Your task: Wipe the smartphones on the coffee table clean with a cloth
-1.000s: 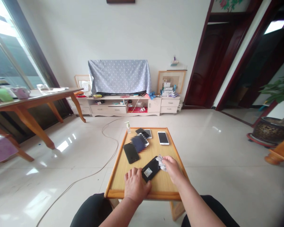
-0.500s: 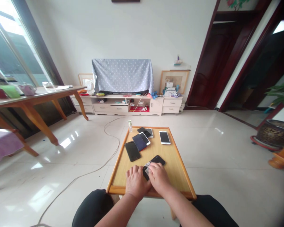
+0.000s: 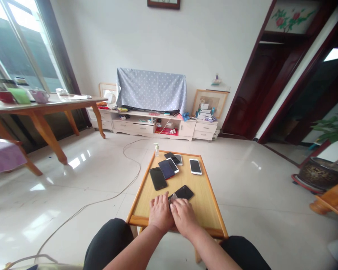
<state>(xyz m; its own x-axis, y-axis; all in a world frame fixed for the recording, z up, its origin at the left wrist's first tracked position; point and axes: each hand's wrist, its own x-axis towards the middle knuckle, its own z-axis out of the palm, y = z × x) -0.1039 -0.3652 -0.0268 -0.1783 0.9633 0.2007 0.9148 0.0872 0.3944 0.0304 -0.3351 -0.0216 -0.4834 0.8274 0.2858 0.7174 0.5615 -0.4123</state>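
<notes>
A black smartphone [image 3: 186, 192] lies slantwise on the small wooden table [image 3: 202, 210], its near end covered by my hands. My left hand [image 3: 159, 212] is closed over that near left end, and its fingertips are partly hidden. Beside it and touching it, my right hand [image 3: 183, 214] presses a crumpled whitish wipe [image 3: 173, 196] against the phone's surface. Farther up the table lie a large black phone [image 3: 158, 179], a dark blue phone [image 3: 166, 169] overlapping a white one [image 3: 174, 165], another dark phone [image 3: 171, 158] over a white device [image 3: 180, 160], and a white phone [image 3: 195, 166] on the right.
A clear pump bottle [image 3: 157, 150] stands at the table's far left corner. The table has a raised wooden rim [image 3: 214, 195]. A cable [image 3: 101, 202] runs over the floor on the left. A potted plant [image 3: 323, 172] stands at right, a dining table [image 3: 56, 105] at left.
My right hand has slid with the wipe toward me and left along the phone, uncovering more of its far end. My left hand stays at the near end. The view has tilted slightly.
</notes>
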